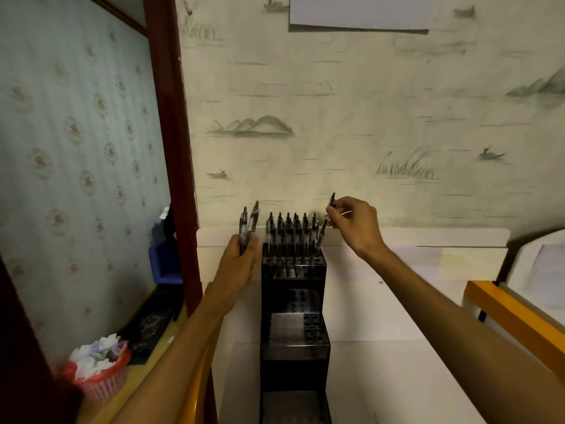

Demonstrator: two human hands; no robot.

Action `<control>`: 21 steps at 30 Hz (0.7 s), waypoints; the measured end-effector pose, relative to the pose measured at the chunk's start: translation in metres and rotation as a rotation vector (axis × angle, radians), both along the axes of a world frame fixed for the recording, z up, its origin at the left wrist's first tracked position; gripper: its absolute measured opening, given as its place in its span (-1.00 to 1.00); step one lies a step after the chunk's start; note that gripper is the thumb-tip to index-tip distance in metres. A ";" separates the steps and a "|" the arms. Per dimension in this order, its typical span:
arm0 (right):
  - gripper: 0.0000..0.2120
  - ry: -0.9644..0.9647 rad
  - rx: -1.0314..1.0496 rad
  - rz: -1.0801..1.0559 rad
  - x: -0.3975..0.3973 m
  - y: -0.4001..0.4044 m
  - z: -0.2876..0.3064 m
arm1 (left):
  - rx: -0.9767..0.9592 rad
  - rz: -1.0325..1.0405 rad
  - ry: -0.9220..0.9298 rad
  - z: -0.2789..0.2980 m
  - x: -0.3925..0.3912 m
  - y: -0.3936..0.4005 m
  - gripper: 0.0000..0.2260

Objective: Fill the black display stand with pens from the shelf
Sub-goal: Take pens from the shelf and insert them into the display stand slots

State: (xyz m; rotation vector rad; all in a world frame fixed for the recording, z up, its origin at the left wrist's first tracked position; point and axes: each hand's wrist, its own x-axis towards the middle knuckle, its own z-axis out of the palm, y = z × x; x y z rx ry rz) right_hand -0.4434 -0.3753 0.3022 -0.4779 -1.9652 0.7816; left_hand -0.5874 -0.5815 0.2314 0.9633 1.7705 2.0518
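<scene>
The black display stand [294, 304] stands on a white shelf surface [397, 301] against a wall papered with pale ink-style hills, reeds and boats. It steps down in tiers toward the camera. The top tier, farthest back, holds a block of upright pens [290, 237]; the lower tiers show bare round holes.

The right hand [354, 229] pinches a single pen [326, 223] near its upper end between thumb and fingertips. That pen slants down and to the left from the pinch, its lower tip at the right rear corner of the top tier, just beside the pens already standing there.

The left hand [241, 264] is curled around a small bundle of pens [248, 229] just left of the stand's top tier; their clip ends stick up above the fingers.

Below and left of that hand sit a blue plastic bin [165, 264] and, nearer the camera, a red mesh basket [101, 377] stuffed with crumpled paper. An orange-edged board [516, 319] lies below the right forearm.

No brand or writing is legible on the pens or stand.
</scene>
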 end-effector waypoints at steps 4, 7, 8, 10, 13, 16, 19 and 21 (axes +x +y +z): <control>-0.88 -0.060 0.094 -0.017 -0.005 -0.004 0.000 | 0.022 -0.004 -0.034 0.000 -0.002 0.001 -0.86; -0.87 -0.109 0.147 -0.028 -0.008 -0.005 -0.002 | 0.034 0.025 -0.035 0.001 0.000 0.001 -0.83; -0.87 -0.126 0.151 -0.028 -0.009 -0.005 -0.003 | 0.038 0.034 -0.024 0.002 0.000 0.001 -0.82; -0.86 -0.147 0.149 -0.028 -0.010 -0.005 -0.006 | 0.051 0.047 0.002 0.002 -0.001 0.000 -0.81; -0.85 -0.150 0.135 -0.030 -0.012 -0.004 -0.009 | 0.082 0.059 0.034 0.002 -0.001 -0.001 -0.81; -0.81 -0.271 0.171 -0.011 -0.014 -0.002 -0.014 | 0.097 0.056 0.055 0.002 -0.001 -0.001 -0.80; -0.71 -0.368 0.186 -0.025 -0.014 -0.002 -0.025 | 0.083 0.060 0.102 0.001 0.000 0.001 -0.80; -0.68 -0.372 0.167 -0.055 -0.013 -0.002 -0.029 | 0.072 0.053 0.095 0.000 0.000 0.003 -0.80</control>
